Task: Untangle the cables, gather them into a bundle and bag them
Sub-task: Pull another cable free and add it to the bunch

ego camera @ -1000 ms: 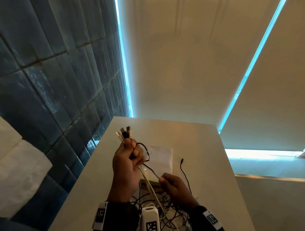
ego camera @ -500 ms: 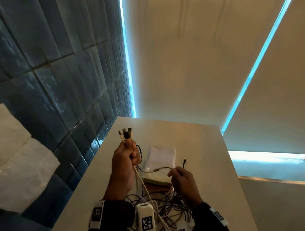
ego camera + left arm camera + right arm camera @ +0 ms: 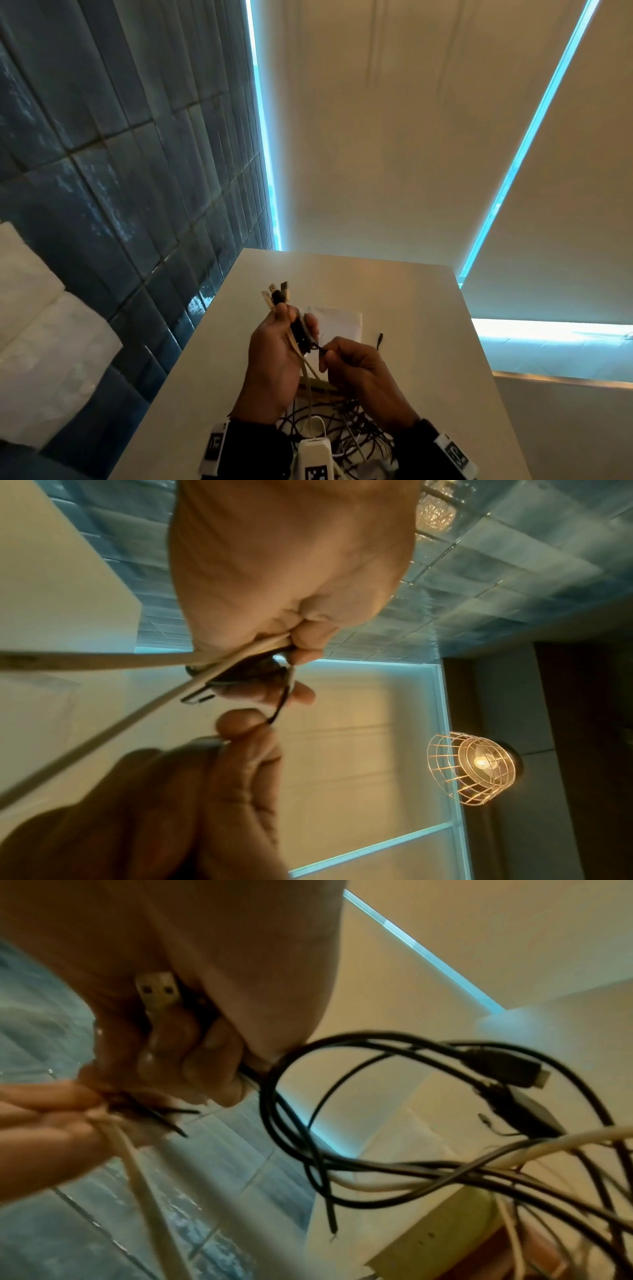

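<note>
My left hand (image 3: 291,329) is raised above the table and grips a bundle of white and black cables (image 3: 219,669). Their USB plugs (image 3: 276,294) stick up past my fingers. Just to its right, my right hand (image 3: 323,353) pinches a thin black cable (image 3: 278,710) between thumb and fingertip, almost touching the left hand. A tangle of black and white cables (image 3: 346,425) hangs from both hands onto the table (image 3: 421,342). Black loops with two dark plugs (image 3: 496,1069) dangle under my right hand (image 3: 212,1064). A white bag (image 3: 339,323) lies flat behind my hands.
A flat beige box (image 3: 320,383) lies under the cables near my hands. A small black plug (image 3: 379,339) rests right of the bag. A dark blue tiled wall (image 3: 137,171) runs along the table's left edge. A caged lamp (image 3: 476,767) glows overhead.
My right hand has moved left and up to meet the left hand, so the stretch of cable between them has shortened. The left hand has kept its grip on the plug ends.
</note>
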Tool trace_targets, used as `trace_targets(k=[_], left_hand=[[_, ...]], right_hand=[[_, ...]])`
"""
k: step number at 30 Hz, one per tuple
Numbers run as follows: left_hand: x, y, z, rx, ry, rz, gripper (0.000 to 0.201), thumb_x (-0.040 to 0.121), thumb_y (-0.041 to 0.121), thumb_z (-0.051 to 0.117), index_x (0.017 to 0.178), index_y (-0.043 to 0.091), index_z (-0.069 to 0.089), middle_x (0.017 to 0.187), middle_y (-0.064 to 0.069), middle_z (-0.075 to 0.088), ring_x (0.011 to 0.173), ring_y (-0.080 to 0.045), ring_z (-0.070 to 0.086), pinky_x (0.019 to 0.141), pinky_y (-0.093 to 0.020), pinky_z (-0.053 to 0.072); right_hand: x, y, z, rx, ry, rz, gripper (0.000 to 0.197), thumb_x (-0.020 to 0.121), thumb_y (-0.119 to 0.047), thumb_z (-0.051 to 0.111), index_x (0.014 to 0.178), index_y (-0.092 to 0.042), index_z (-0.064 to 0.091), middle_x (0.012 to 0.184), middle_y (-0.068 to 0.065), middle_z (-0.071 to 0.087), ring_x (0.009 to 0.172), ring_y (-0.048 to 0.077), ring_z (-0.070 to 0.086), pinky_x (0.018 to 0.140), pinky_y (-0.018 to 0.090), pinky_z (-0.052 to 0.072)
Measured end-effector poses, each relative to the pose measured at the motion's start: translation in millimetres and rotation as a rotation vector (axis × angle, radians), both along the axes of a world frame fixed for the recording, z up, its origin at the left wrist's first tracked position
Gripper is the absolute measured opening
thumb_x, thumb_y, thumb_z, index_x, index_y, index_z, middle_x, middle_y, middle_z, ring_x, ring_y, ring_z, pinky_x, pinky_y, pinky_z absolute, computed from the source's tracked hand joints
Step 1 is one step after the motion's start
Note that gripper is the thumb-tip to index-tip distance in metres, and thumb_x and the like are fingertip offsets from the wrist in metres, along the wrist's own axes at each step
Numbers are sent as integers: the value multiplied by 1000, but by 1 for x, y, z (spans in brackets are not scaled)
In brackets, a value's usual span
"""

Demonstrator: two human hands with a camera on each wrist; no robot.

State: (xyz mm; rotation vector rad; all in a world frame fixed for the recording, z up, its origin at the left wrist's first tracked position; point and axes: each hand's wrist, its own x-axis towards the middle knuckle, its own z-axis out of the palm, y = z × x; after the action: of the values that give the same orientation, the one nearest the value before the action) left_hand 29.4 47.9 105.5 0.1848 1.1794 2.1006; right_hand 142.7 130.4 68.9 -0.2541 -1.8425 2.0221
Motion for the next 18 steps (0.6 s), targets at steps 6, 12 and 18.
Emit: trace_targets(k=[6, 12, 18], left_hand=[[-5, -5, 6, 160, 7, 43, 27, 98, 25, 38, 75, 13, 45, 75, -10, 53, 53, -16, 43, 53, -27, 41], [-8, -7, 8, 215, 78, 43, 22, 91, 27, 44, 74, 14, 46, 78, -9, 56, 48, -11, 30, 47, -22, 31], [-21, -13, 20, 318, 131, 34, 25, 93, 29, 38, 72, 17, 45, 70, -2, 51, 48, -10, 36, 48, -20, 32]], right_hand=[[3, 17, -58, 179, -198, -86, 27, 94, -27, 51, 70, -16, 54, 65, -3, 47, 61, 9, 44, 60, 23, 39], [9, 24, -103, 257, -308, -115, 33, 87, -51, 48, 62, -29, 50, 59, -12, 43, 59, 6, 38, 57, 23, 30], [19, 29, -135, 219, -453, -204, 31, 90, -34, 53, 63, -21, 61, 58, -10, 51, 56, 4, 43, 57, 27, 34]])
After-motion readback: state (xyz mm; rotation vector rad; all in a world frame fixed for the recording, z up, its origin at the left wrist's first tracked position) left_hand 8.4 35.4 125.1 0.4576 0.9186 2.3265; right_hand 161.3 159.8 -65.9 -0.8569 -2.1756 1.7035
